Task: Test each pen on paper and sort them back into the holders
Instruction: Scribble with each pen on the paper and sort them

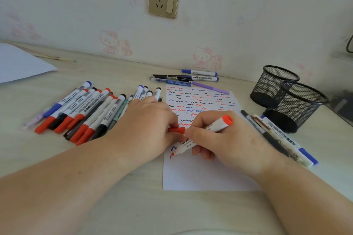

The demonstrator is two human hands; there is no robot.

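My right hand [215, 137] grips a red whiteboard marker [215, 127], uncapped, with its tip touching the paper [202, 175] at a fresh red mark near the sheet's left edge. My left hand [147, 128] rests on the paper's left side and pinches the marker's red cap [176, 130]. The upper half of the sheet is covered in red, blue and black squiggles. Two black mesh pen holders [286, 99] stand at the right and look empty.
A large pile of red, black and blue markers [80, 112] lies left of the paper. Several pens [191, 79] lie above the sheet by the wall, a few more [278, 135] at its right. A white sheet [21, 63] sits far left.
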